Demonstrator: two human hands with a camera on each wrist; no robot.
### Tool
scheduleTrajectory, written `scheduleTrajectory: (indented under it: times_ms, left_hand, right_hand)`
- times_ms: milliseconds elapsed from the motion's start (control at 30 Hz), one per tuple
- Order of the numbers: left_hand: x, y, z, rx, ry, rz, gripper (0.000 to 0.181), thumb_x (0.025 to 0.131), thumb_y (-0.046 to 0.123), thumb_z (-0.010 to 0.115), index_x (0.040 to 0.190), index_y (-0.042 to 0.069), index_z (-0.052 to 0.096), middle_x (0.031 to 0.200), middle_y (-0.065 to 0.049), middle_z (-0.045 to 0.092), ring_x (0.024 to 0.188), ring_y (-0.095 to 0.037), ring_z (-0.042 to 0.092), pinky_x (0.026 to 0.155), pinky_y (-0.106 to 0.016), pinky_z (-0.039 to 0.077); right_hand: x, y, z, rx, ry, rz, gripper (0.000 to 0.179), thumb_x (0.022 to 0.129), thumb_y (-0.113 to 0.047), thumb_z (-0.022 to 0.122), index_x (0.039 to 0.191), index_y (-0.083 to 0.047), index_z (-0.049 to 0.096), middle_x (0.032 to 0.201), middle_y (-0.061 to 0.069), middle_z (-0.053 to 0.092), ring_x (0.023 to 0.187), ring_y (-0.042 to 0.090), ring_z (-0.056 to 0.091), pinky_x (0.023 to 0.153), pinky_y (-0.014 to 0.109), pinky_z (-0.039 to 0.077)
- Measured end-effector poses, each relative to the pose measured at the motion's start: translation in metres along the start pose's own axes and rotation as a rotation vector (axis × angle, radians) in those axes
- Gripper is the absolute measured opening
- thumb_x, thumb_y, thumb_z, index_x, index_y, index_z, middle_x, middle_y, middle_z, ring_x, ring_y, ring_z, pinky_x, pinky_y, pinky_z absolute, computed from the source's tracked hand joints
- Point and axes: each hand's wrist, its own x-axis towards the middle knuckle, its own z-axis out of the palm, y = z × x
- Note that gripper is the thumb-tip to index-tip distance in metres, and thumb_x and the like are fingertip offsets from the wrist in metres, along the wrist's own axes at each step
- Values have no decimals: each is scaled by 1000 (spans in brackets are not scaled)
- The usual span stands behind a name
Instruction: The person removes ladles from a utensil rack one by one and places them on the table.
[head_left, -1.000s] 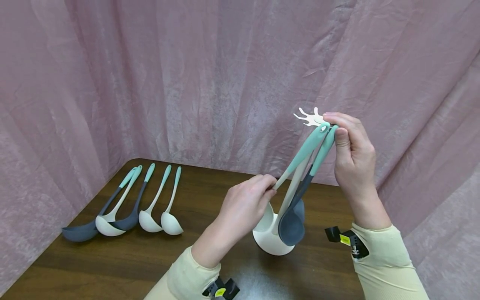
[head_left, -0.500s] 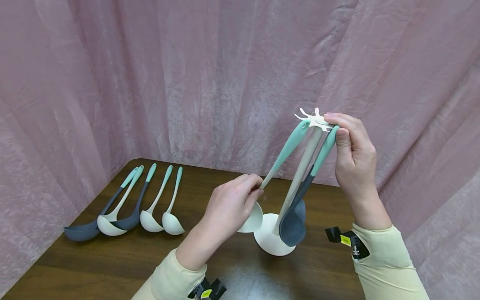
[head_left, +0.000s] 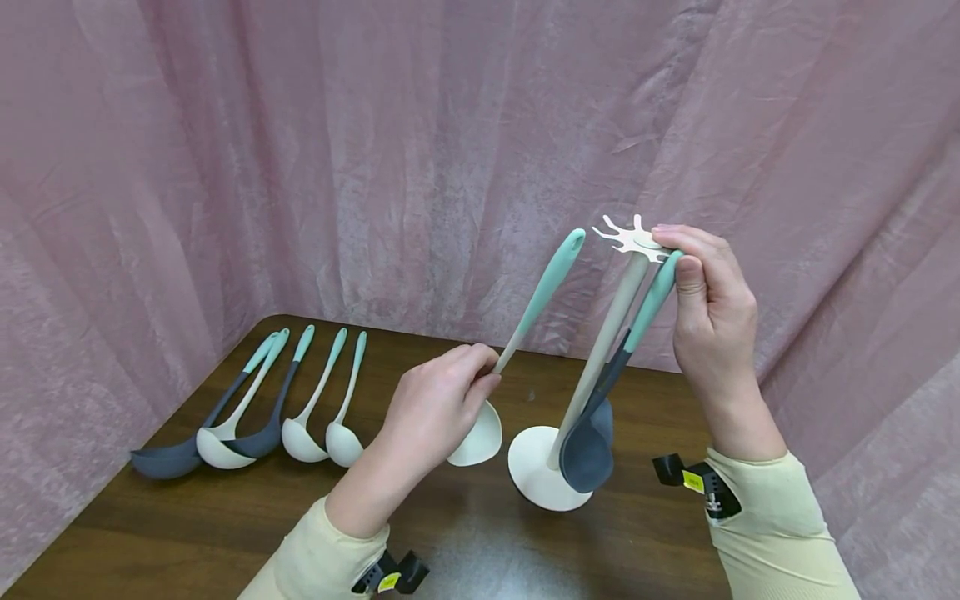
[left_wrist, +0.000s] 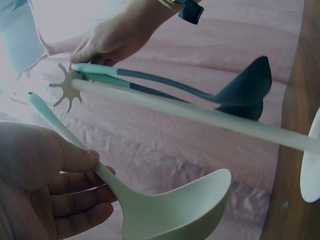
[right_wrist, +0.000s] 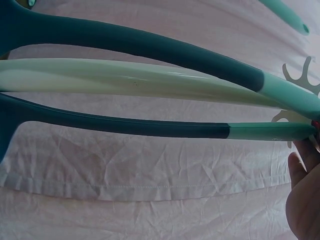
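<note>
My left hand pinches a white ladle by its neck, just above the bowl. Its mint handle leans up to the right, apart from the stand, and the bowl hangs below my fingers. At the top of a white utensil stand, my right hand grips the hooked crown, the thumb against a mint handle end. Two dark grey ladles hang there side by side, their bowls low beside the post. Several bare hooks show on the crown's other side.
On the left of the brown wooden table lie several ladles in a row, among them a white ladle and a dark grey ladle. The stand's round white base rests on the table. A pink curtain hangs behind.
My left hand has moved left with the white ladle, whose handle end has come away from the stand's crown. The right hand stays at the crown.
</note>
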Motion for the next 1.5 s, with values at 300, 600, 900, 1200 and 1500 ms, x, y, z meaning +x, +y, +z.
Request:
scheduleTrajectory:
  times_ms: [300, 600, 900, 1200, 1500]
  left_hand:
    - [-2, -20, -2, 34, -2, -31, 13, 98, 12, 85, 103, 16, 73, 88, 7, 66, 70, -14, 60, 62, -37, 50]
    - [0, -40, 1, 63, -14, -88, 12, 99, 12, 85, 103, 14, 75, 87, 6, 68, 69, -16, 60, 62, -38, 50]
    - [1, -60, 6, 95, -21, -142, 10, 100, 12, 84, 103, 12, 75, 86, 3, 70, 69, -20, 62, 62, -42, 52]
    - [0, -81, 12, 133, -78, -233, 7, 103, 15, 80, 105, 11, 75, 90, 1, 74, 71, -22, 66, 64, -44, 53]
    - [-1, -94, 16, 177, -107, -297, 9, 104, 17, 79, 105, 9, 76, 84, -1, 73, 65, -22, 64, 59, -43, 52]
  right_hand:
    - [2, -14, 2, 1, -1, 0, 41, 115, -25, 57, 130, 10, 73, 129, 26, 72, 131, 22, 64, 114, 34, 47]
    - [2, -14, 1, 2, 9, 0, 41, 115, -26, 57, 129, 10, 73, 129, 27, 72, 131, 21, 65, 114, 34, 47]
    - [2, -16, 1, -2, 6, 8, 40, 115, -24, 57, 129, 10, 73, 129, 27, 72, 132, 22, 64, 115, 34, 46]
    - [3, -20, 4, 3, 7, 8, 41, 115, -25, 57, 129, 10, 73, 129, 27, 72, 132, 25, 64, 116, 35, 46]
    - [1, -9, 3, 2, 10, 16, 41, 115, -26, 57, 130, 8, 74, 131, 23, 73, 132, 27, 64, 116, 36, 46]
